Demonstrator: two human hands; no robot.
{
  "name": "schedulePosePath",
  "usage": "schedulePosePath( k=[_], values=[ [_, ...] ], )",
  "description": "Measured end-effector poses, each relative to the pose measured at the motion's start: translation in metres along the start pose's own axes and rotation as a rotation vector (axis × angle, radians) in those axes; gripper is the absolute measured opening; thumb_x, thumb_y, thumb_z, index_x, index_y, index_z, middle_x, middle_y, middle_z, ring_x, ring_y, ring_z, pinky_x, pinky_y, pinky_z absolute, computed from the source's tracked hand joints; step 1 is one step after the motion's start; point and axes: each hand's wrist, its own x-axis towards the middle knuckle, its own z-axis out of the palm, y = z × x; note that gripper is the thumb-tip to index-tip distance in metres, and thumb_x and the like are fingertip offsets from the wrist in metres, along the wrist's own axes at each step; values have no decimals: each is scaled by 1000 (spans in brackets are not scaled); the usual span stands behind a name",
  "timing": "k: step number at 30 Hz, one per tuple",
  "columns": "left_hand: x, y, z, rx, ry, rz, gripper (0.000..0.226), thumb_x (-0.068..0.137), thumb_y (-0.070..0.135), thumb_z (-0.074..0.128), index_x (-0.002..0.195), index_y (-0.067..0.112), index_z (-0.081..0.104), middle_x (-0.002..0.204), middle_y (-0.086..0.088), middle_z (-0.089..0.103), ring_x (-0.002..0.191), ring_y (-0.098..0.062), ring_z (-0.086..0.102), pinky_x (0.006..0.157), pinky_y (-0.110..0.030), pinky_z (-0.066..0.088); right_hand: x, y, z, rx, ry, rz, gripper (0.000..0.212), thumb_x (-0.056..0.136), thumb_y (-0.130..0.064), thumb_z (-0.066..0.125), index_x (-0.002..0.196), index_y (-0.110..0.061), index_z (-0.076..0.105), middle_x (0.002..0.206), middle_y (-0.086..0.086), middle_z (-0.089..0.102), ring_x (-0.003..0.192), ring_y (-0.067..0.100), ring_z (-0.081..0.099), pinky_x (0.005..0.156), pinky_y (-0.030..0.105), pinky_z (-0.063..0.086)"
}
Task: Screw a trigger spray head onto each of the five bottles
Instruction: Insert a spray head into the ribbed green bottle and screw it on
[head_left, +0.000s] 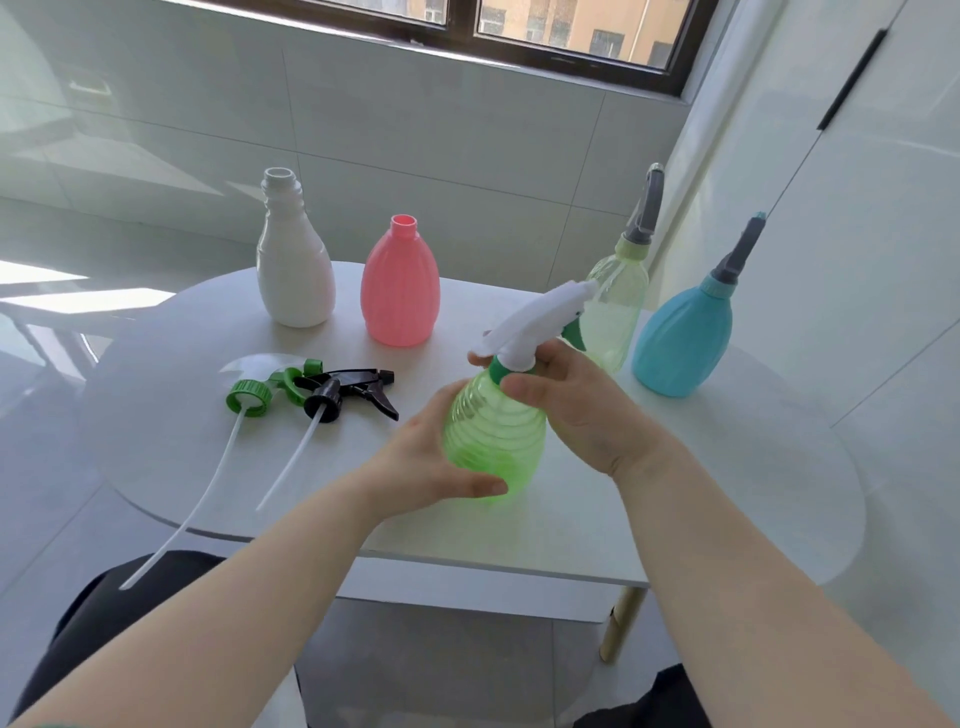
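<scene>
The green ribbed bottle is over the near middle of the white table. The left hand cups its belly and the right hand pinches the green collar under the white trigger head. It looks empty, thin-walled, light and easily dented, so I'd hold the belly gently and twist at the collar. To the left lie a green spray head and a black spray head.

A white table stands before a dark-framed window.
</scene>
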Motion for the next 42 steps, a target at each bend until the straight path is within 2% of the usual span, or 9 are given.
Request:
schedulePosePath(
  k=[4,9,13,17,23,27,31,38,42],
  values=[
    [-1,-1,18,28,212,-18,86,50,27,83,121,34,35,98,30,47,94,14,47,71,-2,35,10,2,18,-309,359,-14,20,71,-21,68,80,-3,64,71,4,64,59,9,56,59,16,43],
    [-8,1,50,-31,489,-1,69,51,29,81,100,49,37,89,33,46,88,3,50,71,-14,39,17,11,39,-309,631,-69,20,72,-18,63,80,0,64,89,20,70,68,21,56,60,23,40],
    [-9,-6,30,-55,267,-8,80,53,25,82,115,45,35,114,21,45,100,11,43,74,4,30,12,3,13,-140,264,-30,17,73,-11,62,61,-22,62,89,-2,73,76,1,61,65,8,46],
    [-4,-5,11,0,-6,19,101,46,32,81,130,36,26,126,18,43,115,2,41,88,-8,33,3,-5,-14,72,-70,31,16,67,-10,55,62,-23,63,95,-9,71,98,8,62,85,24,50],
    [-1,-10,25,-18,142,26,78,50,21,84,96,54,31,101,30,46,88,31,39,64,7,32,5,-1,0,-26,121,-41,17,67,-15,56,53,-25,54,78,-12,73,77,0,63,70,17,50],
    [-3,-11,37,4,278,24,85,48,23,83,104,49,24,96,34,40,83,36,34,63,9,28,6,4,18,-90,283,-138,30,74,-1,58,53,-22,53,66,-9,69,71,0,63,63,9,48],
    [-3,-11,45,84,366,20,93,48,27,82,123,31,27,96,37,34,81,17,35,67,-4,28,5,5,28,-113,441,-154,39,74,-1,58,46,-29,58,63,-14,67,65,-4,59,59,7,44],
    [-7,-8,40,119,284,-44,118,51,39,81,138,33,2,144,16,22,132,-5,22,101,-19,20,-7,10,33,-243,513,-137,21,77,-17,65,81,-32,49,79,-17,53,68,-19,49,63,-2,38],
    [-16,-8,27,283,218,16,112,58,46,75,141,26,3,151,8,11,137,-6,10,106,-18,6,-11,8,25,-301,509,-150,20,78,-17,63,87,-30,50,81,-19,55,72,-19,50,64,-5,35]
  ],
)
